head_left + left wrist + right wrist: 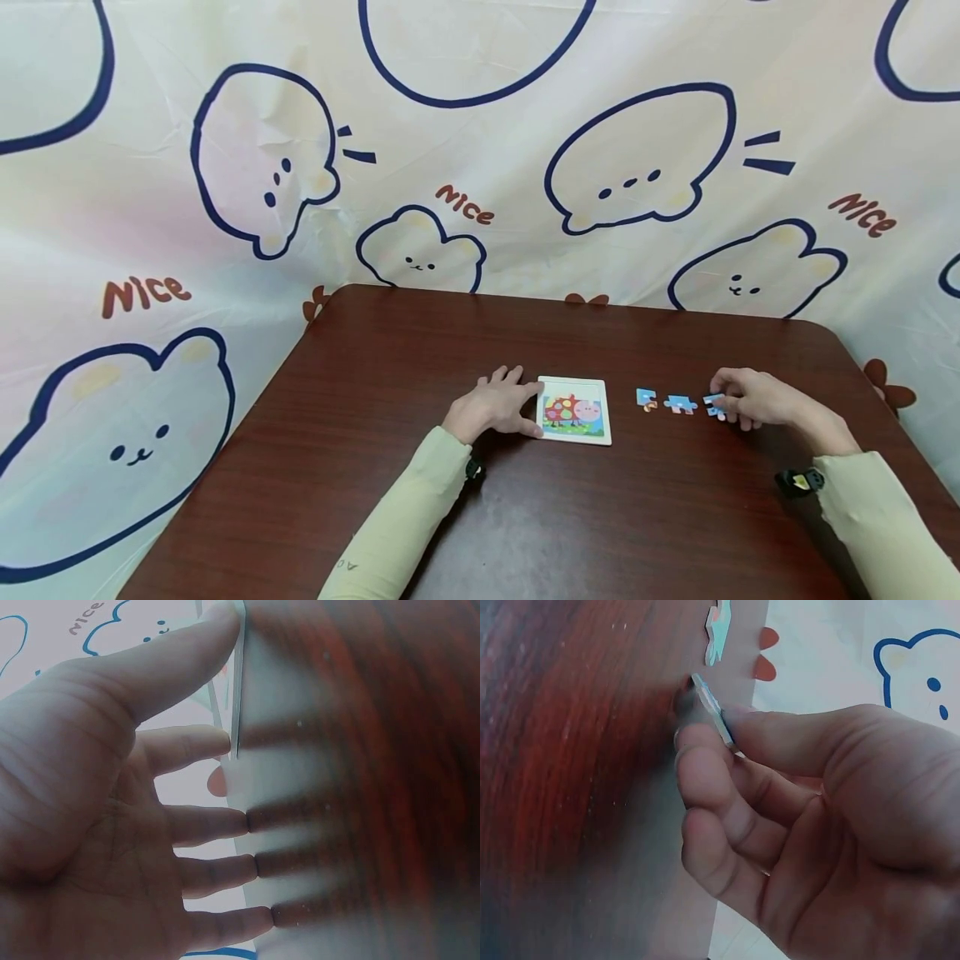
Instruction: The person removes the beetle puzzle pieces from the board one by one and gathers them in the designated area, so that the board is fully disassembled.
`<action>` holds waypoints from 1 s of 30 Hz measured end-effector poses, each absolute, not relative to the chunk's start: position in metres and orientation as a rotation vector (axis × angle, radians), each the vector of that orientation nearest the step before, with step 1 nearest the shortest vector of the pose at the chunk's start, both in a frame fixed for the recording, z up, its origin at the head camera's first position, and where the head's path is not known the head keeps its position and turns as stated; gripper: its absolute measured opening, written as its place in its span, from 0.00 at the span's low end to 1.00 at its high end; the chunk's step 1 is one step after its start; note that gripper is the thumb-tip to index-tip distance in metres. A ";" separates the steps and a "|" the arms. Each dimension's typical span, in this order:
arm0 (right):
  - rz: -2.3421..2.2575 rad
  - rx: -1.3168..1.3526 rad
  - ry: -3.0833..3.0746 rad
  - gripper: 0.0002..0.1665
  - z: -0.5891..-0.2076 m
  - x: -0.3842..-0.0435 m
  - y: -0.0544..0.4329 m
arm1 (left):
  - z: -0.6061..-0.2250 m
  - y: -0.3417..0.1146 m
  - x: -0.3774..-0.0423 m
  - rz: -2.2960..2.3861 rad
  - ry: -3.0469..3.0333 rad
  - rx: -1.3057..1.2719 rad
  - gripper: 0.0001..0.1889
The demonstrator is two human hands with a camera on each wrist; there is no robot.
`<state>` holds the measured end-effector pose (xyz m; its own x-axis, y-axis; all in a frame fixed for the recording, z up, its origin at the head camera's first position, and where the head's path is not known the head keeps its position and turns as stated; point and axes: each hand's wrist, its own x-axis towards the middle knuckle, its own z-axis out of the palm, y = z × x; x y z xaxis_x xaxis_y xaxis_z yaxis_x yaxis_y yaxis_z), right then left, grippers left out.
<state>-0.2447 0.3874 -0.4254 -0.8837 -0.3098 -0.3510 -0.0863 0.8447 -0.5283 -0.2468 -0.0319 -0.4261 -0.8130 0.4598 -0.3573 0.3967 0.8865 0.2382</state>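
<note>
A small white-framed jigsaw puzzle [573,412] lies on the table, showing a red spotted creature with a pink face over green ground. My left hand [495,406] rests at its left edge, thumb and index finger touching the frame edge [238,682], the other fingers straight on the tabletop. To the right, my right hand [761,400] pinches a blue jigsaw piece [715,406] between thumb and fingers; in the right wrist view this piece [714,712] is tilted, seen nearly edge-on. Two more blue pieces, one left [646,399] and one middle [680,405], lie between puzzle and hand.
The dark brown wooden table [420,350] has rounded far corners. Behind it and at both sides hangs a pale cloth [510,150] with blue-outlined cartoon bears and "Nice" lettering. Each wrist wears a dark strap, the right one [799,482] showing plainly.
</note>
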 end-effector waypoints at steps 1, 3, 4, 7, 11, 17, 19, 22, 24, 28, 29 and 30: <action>-0.711 -0.284 2.583 0.10 -0.425 -0.245 0.387 | -0.426 -0.032 -0.247 0.213 2.644 0.630 0.42; -0.705 -0.272 2.566 0.11 -0.424 -0.246 0.388 | -0.426 -0.032 -0.246 0.219 2.644 0.633 0.42; -0.705 -0.262 2.557 0.12 -0.424 -0.246 0.388 | -0.426 -0.032 -0.246 0.222 2.644 0.635 0.42; -0.711 -0.223 2.528 0.14 -0.424 -0.247 0.388 | -0.426 -0.032 -0.246 0.226 2.644 0.643 0.42; -0.694 -0.172 2.529 0.17 -0.425 -0.250 0.388 | -0.426 -0.033 -0.246 0.224 2.644 0.642 0.41; -0.659 -0.208 2.620 0.14 -0.427 -0.250 0.387 | -0.427 -0.032 -0.246 0.234 2.638 0.646 0.41; -0.657 -0.234 2.671 0.10 -0.425 -0.248 0.384 | -0.427 -0.031 -0.246 0.239 2.635 0.649 0.41; -0.664 -0.287 2.750 0.08 -0.418 -0.247 0.376 | -0.427 -0.031 -0.246 0.231 2.635 0.643 0.41; -0.667 -0.333 2.795 0.07 -0.413 -0.247 0.368 | -0.427 -0.032 -0.246 0.223 2.638 0.636 0.41; -0.704 -0.416 2.866 0.07 -0.405 -0.248 0.351 | -0.426 -0.032 -0.246 0.221 2.644 0.636 0.41; -0.712 -0.430 2.872 0.07 -0.404 -0.248 0.347 | -0.426 -0.032 -0.246 0.221 2.644 0.638 0.41; -0.722 -0.445 2.873 0.08 -0.402 -0.248 0.343 | -0.426 -0.033 -0.246 0.221 2.644 0.637 0.42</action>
